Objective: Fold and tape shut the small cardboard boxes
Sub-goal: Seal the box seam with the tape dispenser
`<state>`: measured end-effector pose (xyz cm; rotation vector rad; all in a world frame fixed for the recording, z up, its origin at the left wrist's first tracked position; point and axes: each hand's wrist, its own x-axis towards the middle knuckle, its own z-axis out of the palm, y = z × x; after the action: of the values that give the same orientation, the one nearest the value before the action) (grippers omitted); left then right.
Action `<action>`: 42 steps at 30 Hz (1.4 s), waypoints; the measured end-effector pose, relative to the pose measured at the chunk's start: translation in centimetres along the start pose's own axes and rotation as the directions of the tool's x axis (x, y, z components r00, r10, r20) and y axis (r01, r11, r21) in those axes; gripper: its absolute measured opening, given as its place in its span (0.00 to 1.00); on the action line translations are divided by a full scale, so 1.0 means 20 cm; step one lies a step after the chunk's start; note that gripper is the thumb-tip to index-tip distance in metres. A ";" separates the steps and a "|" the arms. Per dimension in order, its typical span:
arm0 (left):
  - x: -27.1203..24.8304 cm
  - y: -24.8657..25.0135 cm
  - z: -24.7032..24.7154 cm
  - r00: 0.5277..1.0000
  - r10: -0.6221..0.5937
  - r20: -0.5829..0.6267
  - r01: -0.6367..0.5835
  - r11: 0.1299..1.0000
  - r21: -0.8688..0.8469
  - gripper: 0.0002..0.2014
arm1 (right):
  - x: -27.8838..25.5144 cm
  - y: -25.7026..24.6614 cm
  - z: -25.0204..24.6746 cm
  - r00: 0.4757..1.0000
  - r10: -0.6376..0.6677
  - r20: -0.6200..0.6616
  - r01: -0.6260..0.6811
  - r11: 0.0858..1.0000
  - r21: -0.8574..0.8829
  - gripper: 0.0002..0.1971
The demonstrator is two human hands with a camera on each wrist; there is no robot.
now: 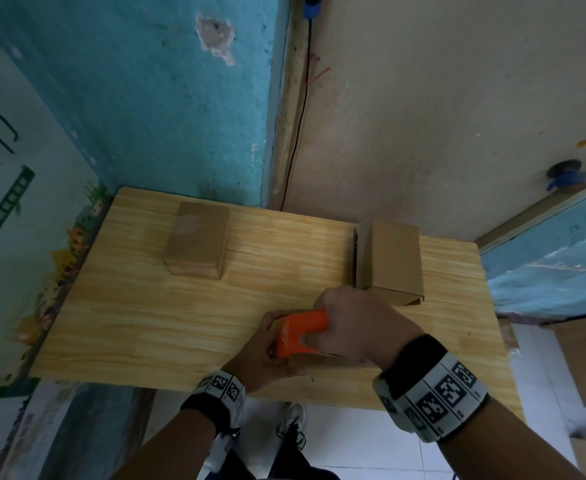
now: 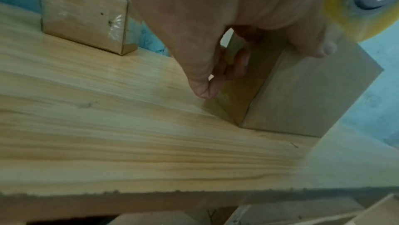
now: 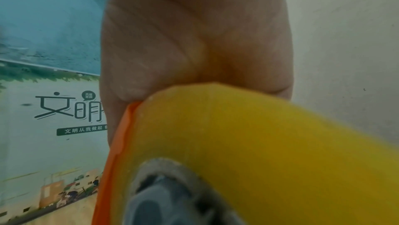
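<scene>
Item: small cardboard box, under work at the near edge of my desk, mostly hidden beneath both my hands in the head view.
Left hand: fingers curled against the box's left end, thumb and fingertips pinching at its flap.
Right hand: wrapped round the orange tape dispenser, directly above the box; yellowish tape roll beside my left fingers.
Key relation: dispenser sits at the box's left end; long axis runs left–right, so I judge the pull goes rightward.
</scene>
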<state>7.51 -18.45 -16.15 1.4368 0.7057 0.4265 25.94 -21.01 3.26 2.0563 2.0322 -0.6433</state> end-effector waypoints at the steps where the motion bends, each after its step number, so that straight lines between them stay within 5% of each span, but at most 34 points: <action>1: 0.00 0.00 0.00 1.000 0.002 0.004 -0.002 1.000 0.001 0.41 | 0.00 0.00 0.00 1.000 -0.003 0.006 0.002 1.000 0.006 0.27; 6: -0.01 -0.01 0.00 0.999 -0.045 0.013 0.045 0.999 -0.016 0.44 | 0.01 0.06 0.00 0.997 0.012 0.078 -0.021 0.993 0.120 0.22; 12: 0.00 0.05 -0.01 0.999 -0.020 0.037 0.018 0.999 0.049 0.21 | -0.01 0.11 -0.03 0.994 -0.034 0.107 0.014 0.983 0.181 0.18; 18: 0.01 0.03 -0.02 0.996 -0.058 0.062 0.041 0.970 0.238 0.22 | -0.03 0.13 -0.03 0.993 -0.026 0.116 0.005 0.983 0.184 0.18; 25: 0.00 -0.02 -0.02 0.998 0.065 0.014 -0.066 0.916 0.396 0.21 | -0.03 0.12 0.04 0.999 -0.028 0.024 0.023 0.985 0.171 0.20; 29: -0.01 0.00 0.01 0.995 0.100 -0.025 -0.072 0.844 0.531 0.31 | -0.01 0.14 0.03 0.999 -0.017 0.040 0.008 0.973 0.230 0.20; 32: 0.00 0.07 0.04 0.993 0.116 -0.022 -0.098 0.915 0.391 0.42 | 0.00 0.13 0.04 0.999 -0.020 0.028 0.012 0.971 0.241 0.19; 36: -0.01 0.11 0.08 0.993 0.105 -0.061 -0.101 0.992 0.077 0.34 | 0.00 0.14 0.04 0.999 -0.019 0.036 0.010 0.968 0.251 0.20; 42: -0.01 0.10 0.07 0.995 0.082 -0.063 -0.076 0.994 0.079 0.25 | -0.03 0.13 -0.01 0.996 -0.030 0.082 0.014 0.983 0.183 0.18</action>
<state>8.66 -19.36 -14.09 1.5325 0.7268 0.5154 28.59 -21.67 3.16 2.0658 2.0188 -0.9365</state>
